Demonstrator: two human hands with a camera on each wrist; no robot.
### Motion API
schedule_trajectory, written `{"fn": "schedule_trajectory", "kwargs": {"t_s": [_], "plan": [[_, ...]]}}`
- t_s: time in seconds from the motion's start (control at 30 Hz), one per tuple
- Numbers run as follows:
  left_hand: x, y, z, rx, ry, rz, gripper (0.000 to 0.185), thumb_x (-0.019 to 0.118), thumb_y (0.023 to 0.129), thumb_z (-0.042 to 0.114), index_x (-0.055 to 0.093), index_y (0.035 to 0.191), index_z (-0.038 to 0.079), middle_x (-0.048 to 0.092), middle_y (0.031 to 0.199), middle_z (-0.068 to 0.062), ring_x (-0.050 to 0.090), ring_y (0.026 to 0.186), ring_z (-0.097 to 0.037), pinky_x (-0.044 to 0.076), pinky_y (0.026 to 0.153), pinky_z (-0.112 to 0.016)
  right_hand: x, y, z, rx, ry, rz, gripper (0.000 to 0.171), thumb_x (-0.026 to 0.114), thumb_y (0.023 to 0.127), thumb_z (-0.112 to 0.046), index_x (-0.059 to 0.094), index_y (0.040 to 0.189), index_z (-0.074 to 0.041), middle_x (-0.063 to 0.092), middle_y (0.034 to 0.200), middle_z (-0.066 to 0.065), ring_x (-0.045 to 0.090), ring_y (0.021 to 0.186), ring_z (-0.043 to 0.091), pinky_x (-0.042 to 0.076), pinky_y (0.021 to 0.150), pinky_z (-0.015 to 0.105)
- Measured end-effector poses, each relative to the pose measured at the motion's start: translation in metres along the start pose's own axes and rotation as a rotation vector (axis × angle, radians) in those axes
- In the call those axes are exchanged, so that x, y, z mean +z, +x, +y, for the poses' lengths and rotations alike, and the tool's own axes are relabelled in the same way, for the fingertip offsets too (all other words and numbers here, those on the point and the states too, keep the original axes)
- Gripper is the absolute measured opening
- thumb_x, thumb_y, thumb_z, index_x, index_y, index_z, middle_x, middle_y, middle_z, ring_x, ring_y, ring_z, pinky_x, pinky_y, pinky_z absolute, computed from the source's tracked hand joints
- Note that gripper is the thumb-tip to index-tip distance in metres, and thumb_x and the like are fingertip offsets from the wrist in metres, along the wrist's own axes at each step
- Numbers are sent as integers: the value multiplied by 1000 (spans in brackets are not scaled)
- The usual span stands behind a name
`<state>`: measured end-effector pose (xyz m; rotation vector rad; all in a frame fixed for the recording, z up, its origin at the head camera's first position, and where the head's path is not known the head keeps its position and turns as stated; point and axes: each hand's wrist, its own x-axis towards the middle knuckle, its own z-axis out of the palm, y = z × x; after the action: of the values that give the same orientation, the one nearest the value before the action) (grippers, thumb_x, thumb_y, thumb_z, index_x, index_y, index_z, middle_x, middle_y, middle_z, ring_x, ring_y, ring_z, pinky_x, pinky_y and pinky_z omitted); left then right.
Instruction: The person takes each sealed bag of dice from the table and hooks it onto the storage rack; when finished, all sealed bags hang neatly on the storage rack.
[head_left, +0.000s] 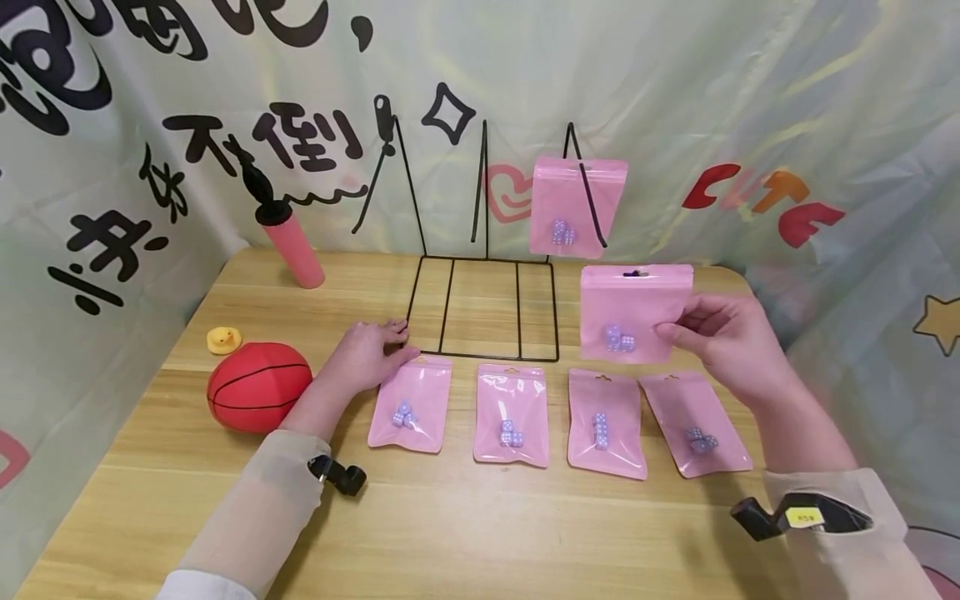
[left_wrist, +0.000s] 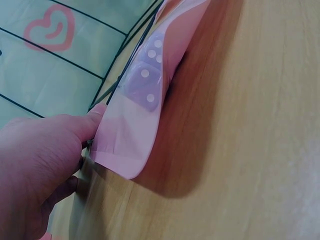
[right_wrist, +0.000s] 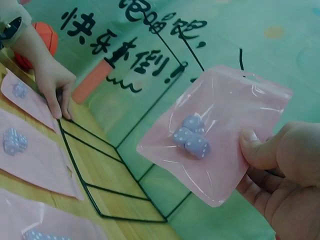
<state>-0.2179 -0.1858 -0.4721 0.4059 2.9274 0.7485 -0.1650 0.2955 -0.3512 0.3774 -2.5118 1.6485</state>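
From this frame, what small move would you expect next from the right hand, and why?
Probably lifting the held pink bag up and back so its top hole meets a free hook on the wire rack. The right hand pinches it upright in the air, one bag already hangs on the rack's right hook, and the left hand rests at the rack's base.

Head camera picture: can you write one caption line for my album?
A right hand holds up a pink dice bag near a black wire rack.

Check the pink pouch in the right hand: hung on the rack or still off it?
Off it. The right hand pinches the pouch in the air, short of the rack.
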Motion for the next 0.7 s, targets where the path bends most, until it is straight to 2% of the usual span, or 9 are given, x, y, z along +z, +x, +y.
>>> {"fn": "schedule_trajectory", "kwargs": {"t_s": [0.2, 0.33, 0.53, 0.7], "plan": [[0, -1, 1, -4, -4, 4, 51, 73, 102, 39, 68, 140, 6, 59, 150, -8, 44, 148, -30, 23, 125, -59, 9, 1, -19, -52, 15, -18, 17, 77, 90, 13, 76, 106, 9, 77, 89, 4, 71, 73, 13, 59, 67, 20], [0, -1, 0, -10, -7, 4, 50, 74, 101, 39, 69, 139, 6, 59, 150, -8, 44, 148, -30, 23, 126, -58, 16, 7, -28, -85, -23, 1, 19, 78, 89, 11, 77, 108, 7, 78, 91, 4, 70, 71, 14, 59, 65, 20], [1, -1, -1, 3, -9, 8, 50, 74, 101, 38, 70, 138, 4, 60, 149, -10, 44, 148, -32, 24, 124, -60, 24, 18, -29, -147, 17, 5, 24, 76, 88, 16, 76, 111, 10, 77, 91, 5, 65, 66, 15, 55, 59, 19], [1, 0, -2, 18, -17, 17, 50, 75, 101, 38, 70, 137, 4, 61, 148, -10, 46, 147, -31, 25, 124, -60, 30, 25, -25, -138, 54, 7, 19, 75, 89, 15, 76, 108, 11, 77, 89, 3, 64, 66, 14, 53, 58, 19]]}}
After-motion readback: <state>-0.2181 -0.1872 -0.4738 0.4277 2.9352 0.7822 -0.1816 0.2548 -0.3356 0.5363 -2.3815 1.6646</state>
